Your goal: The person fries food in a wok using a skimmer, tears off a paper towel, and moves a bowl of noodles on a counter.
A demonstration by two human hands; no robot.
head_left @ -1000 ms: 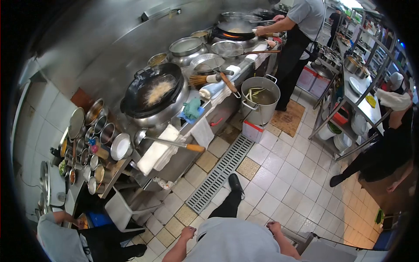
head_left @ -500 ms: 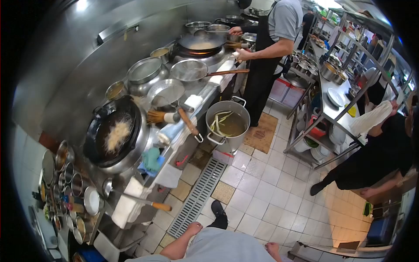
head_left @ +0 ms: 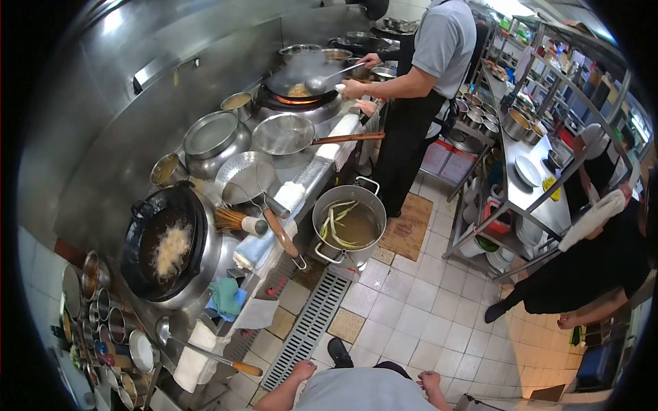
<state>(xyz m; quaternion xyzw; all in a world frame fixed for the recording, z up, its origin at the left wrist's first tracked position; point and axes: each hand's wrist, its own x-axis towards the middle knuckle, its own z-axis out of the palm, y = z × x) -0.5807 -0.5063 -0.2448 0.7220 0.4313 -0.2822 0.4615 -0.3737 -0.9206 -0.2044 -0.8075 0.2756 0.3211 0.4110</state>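
Observation:
My left hand [head_left: 303, 370] hangs at my side over the tiled floor, fingers curled in with nothing visible in them. At my other side my right hand [head_left: 430, 381] is also loosely closed and bare. Neither touches anything. Nearest to the left hand is the wooden handle of a ladle [head_left: 205, 352], whose bowl rests on the range. Beyond it, pale food [head_left: 173, 251] fries in dark oil in a black wok [head_left: 140, 212]. A bamboo brush [head_left: 236, 221], a spider strainer [head_left: 277, 229] and a perforated bowl [head_left: 240, 171] lie farther along the range.
A big pot [head_left: 373, 241] holding liquid and pale green strips stands by the range. A floor grate [head_left: 305, 339] runs ahead of me. One co-worker [head_left: 439, 48] tends a smaller steaming wok [head_left: 274, 85]; another person [head_left: 582, 267] in black stands at right near a steel shelf [head_left: 507, 198].
My view has shifted slightly, and my right hand shows more fully. The co-worker now holds a ladle over the far wok. The person at right has lowered a white cloth.

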